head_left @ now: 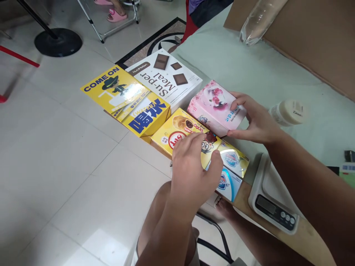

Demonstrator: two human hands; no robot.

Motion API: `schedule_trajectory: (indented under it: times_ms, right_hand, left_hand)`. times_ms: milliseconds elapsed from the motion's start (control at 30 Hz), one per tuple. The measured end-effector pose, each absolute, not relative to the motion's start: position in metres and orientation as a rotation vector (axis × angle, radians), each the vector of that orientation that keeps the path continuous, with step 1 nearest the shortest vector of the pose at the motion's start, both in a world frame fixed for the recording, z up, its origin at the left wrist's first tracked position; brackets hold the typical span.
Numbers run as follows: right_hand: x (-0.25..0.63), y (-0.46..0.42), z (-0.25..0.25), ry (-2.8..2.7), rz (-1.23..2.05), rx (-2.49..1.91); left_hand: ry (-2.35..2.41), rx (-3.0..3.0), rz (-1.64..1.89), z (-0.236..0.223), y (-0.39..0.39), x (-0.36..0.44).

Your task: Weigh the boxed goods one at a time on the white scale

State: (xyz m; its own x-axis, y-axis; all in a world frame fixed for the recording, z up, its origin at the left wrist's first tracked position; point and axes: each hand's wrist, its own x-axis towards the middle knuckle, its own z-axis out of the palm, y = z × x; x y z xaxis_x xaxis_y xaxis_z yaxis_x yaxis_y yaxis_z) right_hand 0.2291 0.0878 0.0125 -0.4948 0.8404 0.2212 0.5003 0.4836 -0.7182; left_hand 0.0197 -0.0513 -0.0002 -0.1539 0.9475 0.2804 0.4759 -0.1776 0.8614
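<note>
My left hand point(194, 168) lies over a yellow snack box point(177, 131) at the table's near edge, fingers curled onto its top and thumb against a soap box point(231, 159). My right hand point(253, 120) grips the right end of a pink flowered box point(215, 105), thumb below and fingers on top. A second soap box point(229, 184), white and blue, lies beside the first one under my left thumb.
A yellow "COME ON" box point(116, 88), a yellow and blue box point(146, 116) and a white "Su-per Meal" box point(166, 77) line the table edge. A kitchen scale point(273, 205), a small white bottle point(288, 112), a clear plastic bottle point(259, 20) and cardboard point(318, 40) sit on the green cloth point(249, 70).
</note>
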Motion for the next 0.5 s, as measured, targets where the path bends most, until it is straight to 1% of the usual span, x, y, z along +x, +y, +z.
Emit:
schedule_trajectory:
  times_ms: [200, 333, 433, 500]
  right_hand:
    - [0.224, 0.095, 0.012, -2.231, 0.8, -1.119]
    - [0.219, 0.1, 0.02, -2.253, 0.726, -1.199]
    - [0.217, 0.081, 0.032, -2.254, 0.657, -1.206]
    - [0.223, 0.051, 0.037, -2.152, 0.563, -1.251]
  left_hand:
    - [1.617, 1.631, 1.296, 0.0, -0.053, 0.02]
    - [1.611, 1.645, 1.327, -0.001, -0.052, 0.018]
    - [1.526, 1.592, 1.425, 0.002, -0.052, 0.015]
    - [1.385, 1.539, 1.532, 0.006, -0.053, 0.013]
